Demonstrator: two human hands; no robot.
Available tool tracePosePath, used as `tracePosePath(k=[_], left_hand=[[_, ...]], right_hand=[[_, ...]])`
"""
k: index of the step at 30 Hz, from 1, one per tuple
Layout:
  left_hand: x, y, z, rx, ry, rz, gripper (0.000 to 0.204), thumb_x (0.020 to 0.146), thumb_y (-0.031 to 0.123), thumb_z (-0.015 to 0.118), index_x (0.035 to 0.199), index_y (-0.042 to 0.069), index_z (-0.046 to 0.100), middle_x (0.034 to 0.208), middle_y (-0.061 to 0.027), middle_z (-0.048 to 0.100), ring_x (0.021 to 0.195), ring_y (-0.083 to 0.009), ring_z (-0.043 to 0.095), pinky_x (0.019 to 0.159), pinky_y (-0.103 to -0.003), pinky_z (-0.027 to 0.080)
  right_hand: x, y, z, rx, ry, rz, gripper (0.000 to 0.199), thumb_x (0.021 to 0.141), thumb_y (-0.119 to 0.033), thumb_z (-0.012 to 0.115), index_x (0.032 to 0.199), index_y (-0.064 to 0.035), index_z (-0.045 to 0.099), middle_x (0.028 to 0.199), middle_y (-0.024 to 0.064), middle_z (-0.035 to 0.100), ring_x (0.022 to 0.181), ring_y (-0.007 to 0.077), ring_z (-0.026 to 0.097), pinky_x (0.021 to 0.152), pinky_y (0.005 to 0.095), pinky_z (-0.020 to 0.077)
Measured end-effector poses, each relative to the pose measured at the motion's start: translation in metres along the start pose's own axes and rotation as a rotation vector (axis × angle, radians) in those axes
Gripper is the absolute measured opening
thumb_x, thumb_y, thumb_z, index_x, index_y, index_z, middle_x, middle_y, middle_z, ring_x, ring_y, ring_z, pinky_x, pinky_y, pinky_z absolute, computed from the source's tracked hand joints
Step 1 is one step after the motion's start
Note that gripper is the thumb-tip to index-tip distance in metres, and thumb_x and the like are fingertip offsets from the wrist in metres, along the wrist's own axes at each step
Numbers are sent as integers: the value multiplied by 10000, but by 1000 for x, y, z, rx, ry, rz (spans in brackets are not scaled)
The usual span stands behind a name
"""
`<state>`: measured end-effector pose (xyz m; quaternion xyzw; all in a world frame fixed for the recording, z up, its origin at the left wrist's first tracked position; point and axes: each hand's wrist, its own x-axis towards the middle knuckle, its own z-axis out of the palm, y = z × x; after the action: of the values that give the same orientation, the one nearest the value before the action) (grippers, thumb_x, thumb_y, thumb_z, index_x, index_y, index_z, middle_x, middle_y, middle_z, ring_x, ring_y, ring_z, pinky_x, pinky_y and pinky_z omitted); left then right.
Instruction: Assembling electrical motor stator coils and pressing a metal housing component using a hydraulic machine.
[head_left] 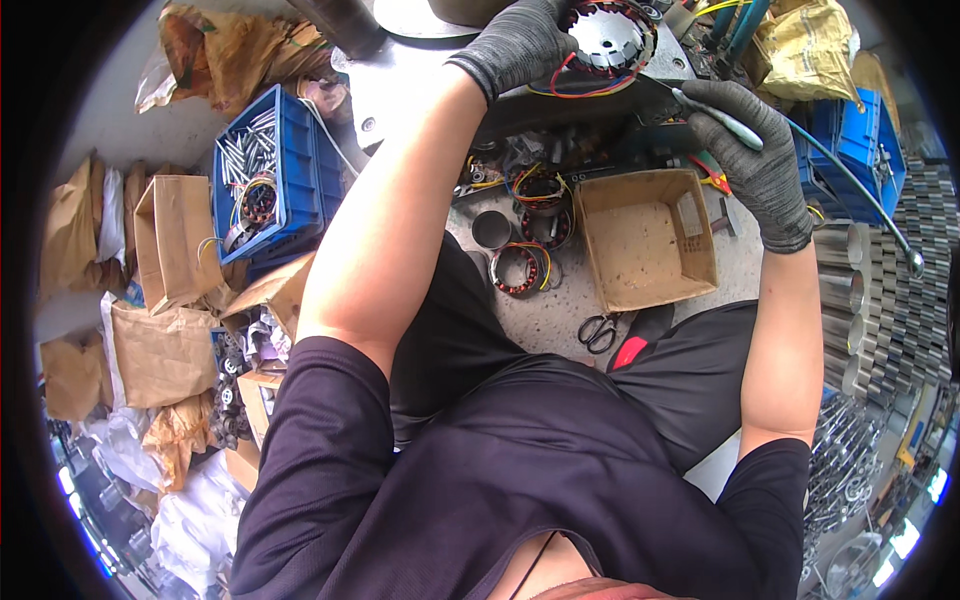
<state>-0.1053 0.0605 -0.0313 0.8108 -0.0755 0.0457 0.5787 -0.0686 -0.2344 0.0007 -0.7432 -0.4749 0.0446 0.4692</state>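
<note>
At the top of the head view, a round motor stator [608, 35] with dark windings and a bright metal middle sits at the worktable's edge. Red, yellow and blue lead wires [590, 92] loop from its near side. My left hand [520, 48], in a dark grey glove, grips the stator's left rim; some of its fingers are hidden. Closed around the pale handle of a thin-shafted tool [732, 126] is my gloved right hand [745, 155]. The tool's shaft points up and left toward the wires. I cannot make out the tip.
Below the table edge stands an open cardboard box [650, 285], with black-handled scissors [598, 333] nearby. Several wired stators [518, 270] lie beside it. Left is a blue bin [283, 190] of metal rods; right are stacked metal rings [858, 300] and a blue hose [850, 180].
</note>
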Motion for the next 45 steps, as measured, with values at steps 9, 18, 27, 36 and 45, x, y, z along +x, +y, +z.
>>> tracePosePath(k=[9,18,27,36,45], left_hand=[[-5,-11,2,-370,150,81,1005,736,-9,851,1580,-27,306,1344,-146,619,1220,-193,606,1075,-312,484],[-25,-7,6,-465,431,-249,771,755,-15,771,1479,20,510,1245,-178,653,1079,-273,693,983,-366,579],[-59,48,27,-596,369,-60,744,756,-12,730,1462,24,500,1260,-157,632,1101,-252,674,964,-382,595],[-74,77,35,-654,319,-67,848,716,-50,764,1502,48,461,1352,-191,590,1208,-325,636,986,-479,616],[-82,86,32,-705,284,-46,857,731,-26,757,1519,39,425,1365,-191,586,1196,-327,658,971,-479,623]], right_hand=[[-4,-8,-9,363,77,228,266,962,-103,736,1226,-68,734,1027,54,764,915,86,698,763,238,564],[2,13,-2,352,502,193,310,999,-143,711,1297,-65,677,948,40,737,773,80,694,628,210,537],[-1,21,11,287,481,219,292,1019,-142,685,1306,-85,676,991,35,722,790,68,673,663,221,558],[-3,-1,22,219,458,132,350,1047,-80,622,1397,-95,617,1177,48,732,913,42,660,795,216,547],[7,0,27,105,361,-158,513,956,22,685,1432,-112,546,1380,133,633,1230,214,622,1054,350,503]])
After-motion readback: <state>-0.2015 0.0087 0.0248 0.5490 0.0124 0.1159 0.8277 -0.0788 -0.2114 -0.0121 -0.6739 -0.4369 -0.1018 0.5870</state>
